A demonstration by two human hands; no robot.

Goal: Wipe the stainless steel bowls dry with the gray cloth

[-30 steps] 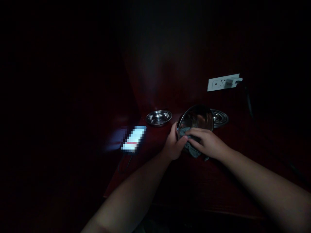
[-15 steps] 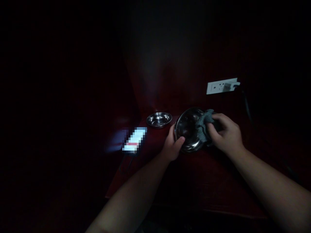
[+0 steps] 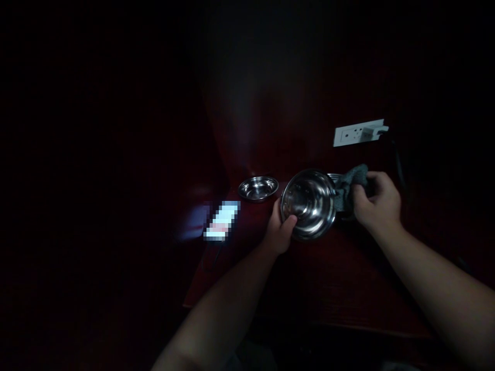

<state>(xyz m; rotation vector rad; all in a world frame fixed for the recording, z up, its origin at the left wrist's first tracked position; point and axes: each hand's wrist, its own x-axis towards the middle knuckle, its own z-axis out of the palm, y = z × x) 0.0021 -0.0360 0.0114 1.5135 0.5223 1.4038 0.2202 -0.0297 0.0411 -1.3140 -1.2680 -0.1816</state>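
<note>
A shiny steel bowl (image 3: 313,206) is tilted so that its inside faces me. Its left rim is gripped by my left hand (image 3: 280,229), thumb over the edge and fingers behind the wall. My right hand (image 3: 381,203) pinches a crumpled grey-green cloth (image 3: 350,188) just right of the bowl. The cloth hangs by the bowl's right rim; whether it touches the rim I cannot tell. Behind the cloth, part of another steel dish (image 3: 333,176) shows, mostly hidden.
A shallow steel dish (image 3: 258,189) sits on the dark red table (image 3: 332,304) at the back left. Nearer lies a lit phone (image 3: 222,221) with a blurred screen and a thin cord. On the back wall is a white socket plate (image 3: 348,135) with a plug and cable.
My right hand has drawn the cloth from inside the bowl, up and right past its right rim. The bowl has turned to show more of its inside. My left hand keeps its grip.
</note>
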